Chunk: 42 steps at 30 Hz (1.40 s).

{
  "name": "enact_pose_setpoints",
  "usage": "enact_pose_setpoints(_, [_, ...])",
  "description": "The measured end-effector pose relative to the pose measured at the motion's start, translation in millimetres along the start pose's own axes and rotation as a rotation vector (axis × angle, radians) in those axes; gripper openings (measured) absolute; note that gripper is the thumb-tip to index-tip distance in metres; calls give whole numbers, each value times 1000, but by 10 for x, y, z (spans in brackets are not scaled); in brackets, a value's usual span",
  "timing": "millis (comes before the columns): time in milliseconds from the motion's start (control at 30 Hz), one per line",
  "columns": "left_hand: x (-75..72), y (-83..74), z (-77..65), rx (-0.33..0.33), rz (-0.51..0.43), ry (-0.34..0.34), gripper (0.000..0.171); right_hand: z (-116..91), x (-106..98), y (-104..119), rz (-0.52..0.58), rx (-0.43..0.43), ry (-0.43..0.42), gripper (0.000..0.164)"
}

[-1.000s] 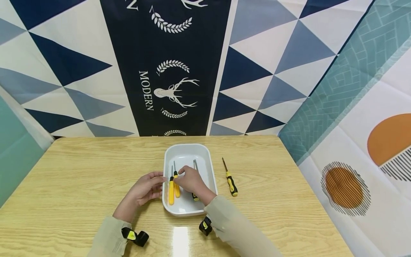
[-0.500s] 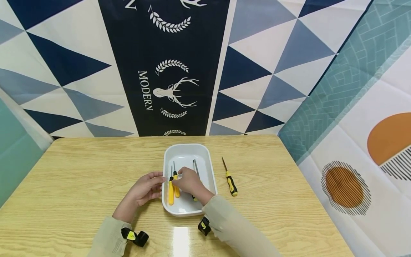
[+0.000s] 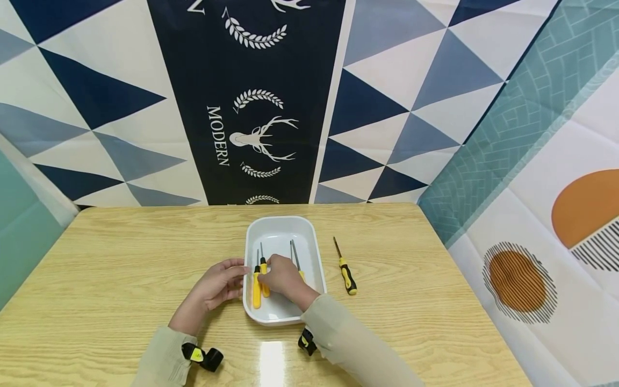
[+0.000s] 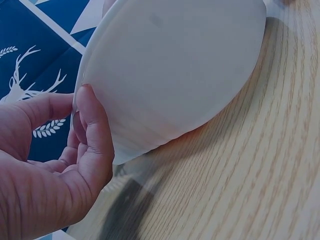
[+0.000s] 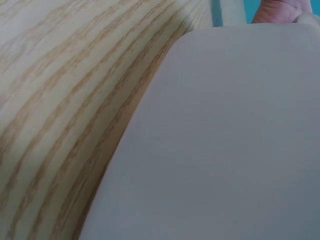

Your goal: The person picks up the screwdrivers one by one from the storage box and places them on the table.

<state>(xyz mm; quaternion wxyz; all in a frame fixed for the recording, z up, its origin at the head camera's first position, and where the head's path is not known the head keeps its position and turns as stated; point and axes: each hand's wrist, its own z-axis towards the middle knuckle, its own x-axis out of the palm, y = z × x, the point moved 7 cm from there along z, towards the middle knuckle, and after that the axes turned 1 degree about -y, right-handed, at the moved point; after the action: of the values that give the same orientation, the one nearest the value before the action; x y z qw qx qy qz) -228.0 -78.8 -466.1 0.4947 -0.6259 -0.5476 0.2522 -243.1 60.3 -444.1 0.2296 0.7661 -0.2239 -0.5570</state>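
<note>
A white tray [image 3: 283, 316] holds several screwdrivers. My left hand [image 3: 223, 283] grips its left side; in the left wrist view the thumb and fingers pinch the tray's rim [image 4: 175, 60]. My right hand [image 3: 285, 277] reaches down inside the tray and pinches the handle of a yellow screwdriver [image 3: 265, 290]. Just left of it lies another yellow screwdriver [image 3: 257, 294], parallel, its shaft pointing away. On the tray's right side two thin shafts [image 3: 296, 255] show, their handles mostly hidden under my right hand. The tray's outer wall [image 5: 215, 135] fills most of the right wrist view.
A yellow-and-black screwdriver [image 3: 347, 277] lies on the wooden table [image 3: 145, 258], right of the tray. Behind the table's back edge hangs a patterned cloth [image 3: 271, 70]. Black cameras [image 3: 205, 357] are strapped to both wrists.
My right hand has shifted slightly left and lower over the yellow screwdriver's handle. A bit of yellow handle now shows above the hand at the right shafts. The left hand stays put.
</note>
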Motion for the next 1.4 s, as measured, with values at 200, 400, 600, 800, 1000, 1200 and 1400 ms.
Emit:
enact_pose_setpoints(200, [2,5,1,6,-11,3,51,23,20,-14,-32,11,7,39])
enact_pose_setpoints(400, [4,10,6,12,-15,3,50,29,19,-29,-47,32,11,39])
enact_pose_setpoints(600, [3,19,14,8,-8,4,51,17,20,-36,-36,23,2,37])
enact_pose_setpoints(800, [4,4,19,6,-2,4,53,-10,-12,0,-52,-2,-25,14])
enact_pose_setpoints(1000, [-5,1,13,6,-1,2,53,-27,-32,32,-72,-33,-47,39])
enact_pose_setpoints(1200, [-16,12,15,5,4,-3,52,-19,-23,19,-29,-23,-43,42])
enact_pose_setpoints(1400, [-14,8,20,1,13,-3,53,-36,-48,-5,80,14,-8,48])
